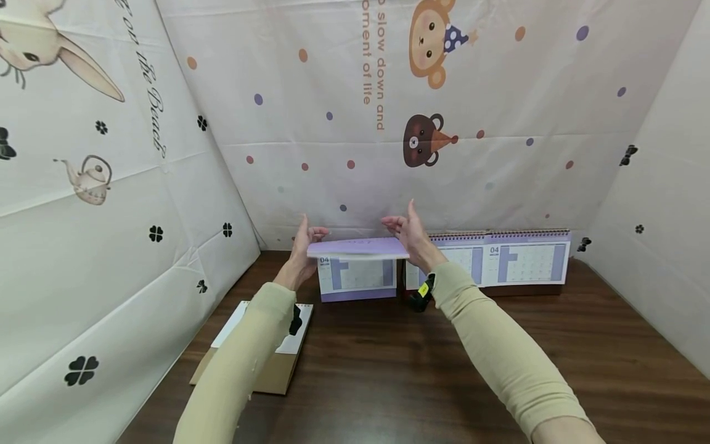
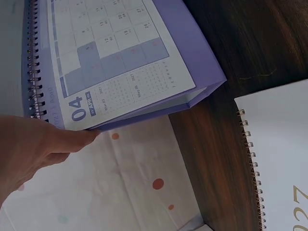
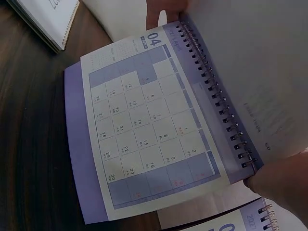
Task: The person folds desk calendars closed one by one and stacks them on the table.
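Note:
A purple desk calendar (image 1: pixel 357 295), showing an April page (image 3: pixel 149 125), stands upright on the table between my two hands. Its purple cover and a stack of pages (image 1: pixel 357 248) jut out nearly level above that page. My left hand (image 1: pixel 304 250) is at the calendar's left side; in the left wrist view its extended fingers (image 2: pixel 72 140) touch the edge near the coil. On the right side, my right hand (image 1: pixel 412 237) has its thumb up and its fingers extended inward. A right fingertip (image 3: pixel 257 185) meets the coil's end in the right wrist view.
Two similar calendars (image 1: pixel 529 262) stand side by side to the right, against the patterned backdrop (image 1: pixel 333 74). At the left, a white and tan calendar (image 1: pixel 277 373) lies on the dark wooden table (image 1: pixel 388 382), partly behind my left sleeve.

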